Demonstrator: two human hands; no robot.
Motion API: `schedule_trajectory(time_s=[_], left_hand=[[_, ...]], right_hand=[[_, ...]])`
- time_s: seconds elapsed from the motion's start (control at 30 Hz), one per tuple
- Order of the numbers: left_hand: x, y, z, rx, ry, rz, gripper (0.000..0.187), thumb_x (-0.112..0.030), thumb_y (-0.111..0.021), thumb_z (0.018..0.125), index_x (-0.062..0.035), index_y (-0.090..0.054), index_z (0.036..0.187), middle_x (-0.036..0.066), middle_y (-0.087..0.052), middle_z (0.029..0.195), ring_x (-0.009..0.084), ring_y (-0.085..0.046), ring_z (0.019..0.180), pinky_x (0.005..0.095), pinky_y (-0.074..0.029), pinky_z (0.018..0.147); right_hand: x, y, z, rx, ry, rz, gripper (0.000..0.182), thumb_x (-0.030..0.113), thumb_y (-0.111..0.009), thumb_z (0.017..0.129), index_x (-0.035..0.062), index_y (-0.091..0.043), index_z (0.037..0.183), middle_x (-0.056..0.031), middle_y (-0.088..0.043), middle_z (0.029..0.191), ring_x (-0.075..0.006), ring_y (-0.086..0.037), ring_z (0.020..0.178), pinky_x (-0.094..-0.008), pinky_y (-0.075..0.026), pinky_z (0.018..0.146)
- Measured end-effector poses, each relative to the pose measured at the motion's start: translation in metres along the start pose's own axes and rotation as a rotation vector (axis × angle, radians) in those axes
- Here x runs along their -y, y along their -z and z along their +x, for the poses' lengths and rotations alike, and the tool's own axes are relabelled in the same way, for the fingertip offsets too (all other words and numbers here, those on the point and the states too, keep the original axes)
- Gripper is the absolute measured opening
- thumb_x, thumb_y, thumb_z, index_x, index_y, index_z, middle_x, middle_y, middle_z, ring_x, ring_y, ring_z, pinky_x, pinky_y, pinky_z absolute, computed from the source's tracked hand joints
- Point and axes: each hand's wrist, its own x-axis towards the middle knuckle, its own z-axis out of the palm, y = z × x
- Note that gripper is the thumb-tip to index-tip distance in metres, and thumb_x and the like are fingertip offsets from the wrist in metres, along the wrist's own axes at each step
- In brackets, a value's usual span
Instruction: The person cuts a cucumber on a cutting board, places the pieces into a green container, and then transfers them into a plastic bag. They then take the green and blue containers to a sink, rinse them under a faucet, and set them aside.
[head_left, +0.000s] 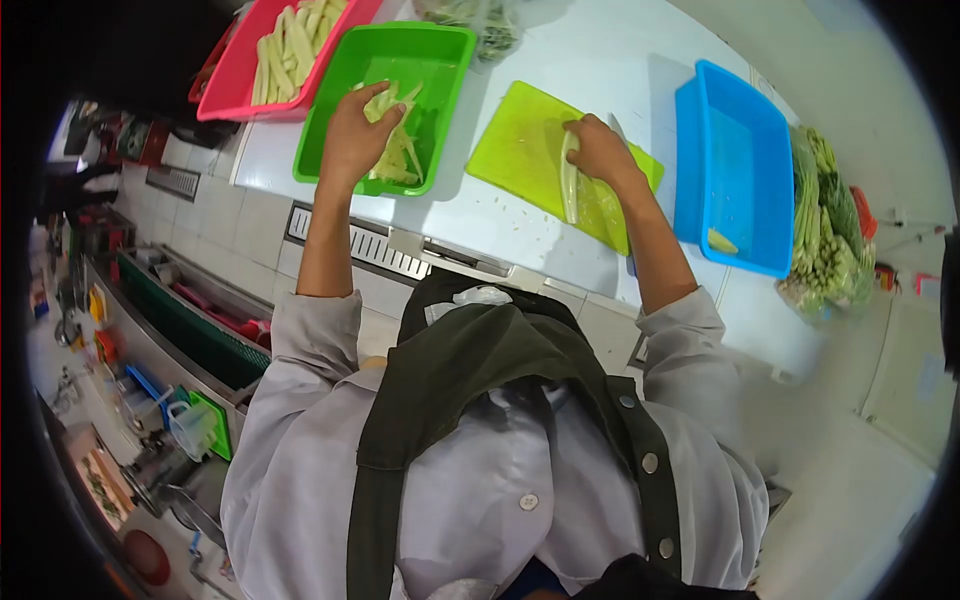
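The white table point(500, 225) ran from the left to the right of the scene, with small pale crumbs scattered on its near part. The left hand point(355, 140) was over the green basin point(315, 140), its thumb spread apart from its bent fingers; whether the fingertips gripped any of the pale scraps point(398, 160) lying in there could not be told. The right hand point(600, 152) was above the yellow-green cutting board point(515, 135), thumb and fingers pinching the far end of a pale vegetable length point(570, 192), which lay on the board and pointed toward the near side. Part of a thin, greyish blade point(616, 126) showed just beside that hand, on its far side.

The pink bin point(232, 95), at the far left just beside the green basin, held thick pale sticks point(290, 55). A clear bag of greens point(490, 28) lay at the far edge. The blue basin point(745, 170) was right of the board, a small yellowish piece point(721, 241) at its near end, and bundled green vegetables point(825, 225) in plastic were just right of it.

Pale floor tiles point(235, 225) with a slotted drain grate point(365, 247) showed near the table. Farther left in the room was a metal counter point(180, 345) with a dark green trough point(185, 320).
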Motion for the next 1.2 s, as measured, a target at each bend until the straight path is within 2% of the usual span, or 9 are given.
schedule_trajectory(time_s=[0.03, 0.17, 0.3, 0.47, 0.7, 1.07, 1.13, 1.17, 1.2], left_hand=[[0.003, 0.005, -0.006, -0.118, -0.137, 0.264, 0.039, -0.021, -0.071, 0.086, 0.0016, -0.065, 0.117, 0.019, -0.067, 0.112, 0.0308, -0.066, 0.103, 0.0377, -0.052, 0.089], [-0.009, 0.002, -0.033, -0.191, -0.08, 0.063, 0.036, -0.021, -0.072, 0.085, -0.0031, -0.066, 0.116, 0.017, -0.066, 0.114, 0.0318, -0.063, 0.106, 0.0358, -0.051, 0.088], [-0.046, -0.03, -0.061, 0.065, -0.058, -0.311, 0.029, -0.018, -0.071, 0.086, -0.0052, -0.068, 0.112, 0.012, -0.069, 0.107, 0.0261, -0.067, 0.094, 0.0348, -0.052, 0.08], [-0.069, -0.102, -0.071, 0.42, 0.047, -0.335, 0.031, -0.022, -0.071, 0.087, -0.0033, -0.068, 0.112, 0.013, -0.069, 0.106, 0.0251, -0.068, 0.092, 0.0354, -0.053, 0.081], [-0.098, -0.18, -0.062, 0.56, 0.051, 0.236, 0.039, -0.027, -0.069, 0.085, 0.0009, -0.061, 0.111, 0.021, -0.066, 0.107, 0.0343, -0.063, 0.106, 0.0445, -0.051, 0.089], [-0.093, -0.213, -0.043, 0.681, 0.087, 0.216, 0.036, -0.028, -0.077, 0.075, 0.0009, -0.068, 0.094, 0.021, -0.07, 0.093, 0.0366, -0.068, 0.088, 0.0448, -0.054, 0.078], [-0.071, -0.214, -0.039, 0.675, 0.15, 0.048, 0.034, -0.029, -0.075, 0.077, 0.0023, -0.069, 0.088, 0.022, -0.069, 0.085, 0.0378, -0.068, 0.083, 0.0454, -0.053, 0.075], [-0.06, -0.216, -0.038, 0.66, 0.186, -0.027, 0.035, -0.03, -0.074, 0.078, 0.0033, -0.068, 0.085, 0.023, -0.068, 0.081, 0.0385, -0.068, 0.08, 0.0457, -0.052, 0.074], [-0.055, -0.21, -0.04, 0.59, 0.162, -0.105, 0.035, -0.031, -0.074, 0.08, 0.0029, -0.068, 0.086, 0.019, -0.068, 0.077, 0.0333, -0.067, 0.073, 0.0432, -0.052, 0.068]], right_hand=[[0.002, -0.001, 0.003, 0.024, 0.0, -0.055, 0.047, 0.01, -0.067, 0.079, 0.0024, -0.06, 0.125, -0.022, -0.056, 0.118, -0.038, -0.057, 0.113, -0.044, -0.048, 0.096], [0.009, -0.002, 0.015, 0.085, -0.031, -0.164, 0.04, 0.011, -0.068, 0.077, 0.0013, -0.062, 0.116, -0.0229, -0.058, 0.112, -0.0391, -0.061, 0.105, -0.0446, -0.051, 0.09], [0.005, -0.004, 0.022, 0.063, -0.017, -0.177, 0.034, 0.011, -0.067, 0.077, 0.0019, -0.063, 0.11, -0.0236, -0.058, 0.108, -0.0403, -0.062, 0.1, -0.046, -0.052, 0.086], [-0.005, -0.009, 0.03, 0.004, -0.03, -0.182, 0.02, 0.01, -0.064, 0.078, 0.0015, -0.068, 0.096, -0.0238, -0.065, 0.094, -0.0387, -0.065, 0.09, -0.0463, -0.052, 0.081], [-0.023, -0.011, 0.021, -0.162, -0.123, 0.139, 0.019, 0.01, -0.065, 0.076, 0.0004, -0.071, 0.091, -0.0227, -0.069, 0.085, -0.036, -0.069, 0.082, -0.0414, -0.055, 0.078], [-0.035, -0.009, -0.045, -0.584, -0.256, 0.354, 0.015, 0.009, -0.065, 0.081, 0.0001, -0.071, 0.092, -0.0202, -0.069, 0.086, -0.0371, -0.068, 0.082, -0.0411, -0.054, 0.075], [-0.048, -0.021, -0.049, -0.459, -0.172, 0.196, 0.015, 0.013, -0.062, 0.087, 0.002, -0.071, 0.093, -0.0195, -0.069, 0.084, -0.0392, -0.067, 0.08, -0.0413, -0.054, 0.075], [-0.044, -0.016, -0.056, -0.251, -0.199, 0.148, 0.016, 0.012, -0.059, 0.088, 0.0024, -0.071, 0.092, -0.022, -0.067, 0.088, -0.0411, -0.065, 0.084, -0.0483, -0.05, 0.078], [-0.045, -0.024, -0.061, -0.274, -0.091, 0.152, 0.018, 0.009, -0.057, 0.087, 0.0036, -0.072, 0.095, -0.0214, -0.067, 0.098, -0.0398, -0.063, 0.094, -0.0469, -0.049, 0.083]])
